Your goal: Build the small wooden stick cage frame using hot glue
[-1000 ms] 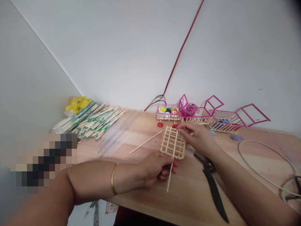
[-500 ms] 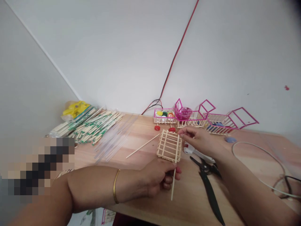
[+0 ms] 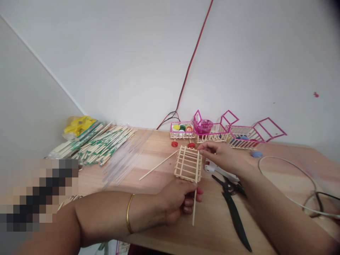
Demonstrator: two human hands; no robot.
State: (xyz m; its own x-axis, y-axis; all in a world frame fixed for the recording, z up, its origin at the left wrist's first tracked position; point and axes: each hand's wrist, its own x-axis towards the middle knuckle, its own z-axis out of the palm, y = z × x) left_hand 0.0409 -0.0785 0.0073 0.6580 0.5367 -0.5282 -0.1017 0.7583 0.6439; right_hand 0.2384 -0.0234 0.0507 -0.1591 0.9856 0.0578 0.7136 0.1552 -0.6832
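head view: left hand (image 3: pixel 180 202), lower centre of the frame, pinches a long thin stick (image 3: pixel 193 212) between thumb and fingers; its lower end pokes out below the hand. right hand (image 3: pixel 219 154), centre right, has thumb and index pinched at the stick's upper end, by the top right corner of a stick lattice (image 3: pixel 186 164). lattice is mid-frame, just above the left hand, stick running along its right side. one loose stick (image 3: pixel 158 165) lies left of the lattice. white-handled tool (image 3: pixel 220 171) and dark pruning shears (image 3: pixel 236 219) right of it, partly behind the right arm. pink-trimmed stick carts (image 3: pixel 212 136) along the back of the bench (image 3: pixel 164 230), the leftmost with red wheels (image 3: pixel 174 144) and bottle caps inside. wrapped chopsticks (image 3: pixel 106 143) and clear strips (image 3: pixel 123 166) at left, yellow bag (image 3: pixel 79 124) behind. grey cable (image 3: pixel 289 159) at right.
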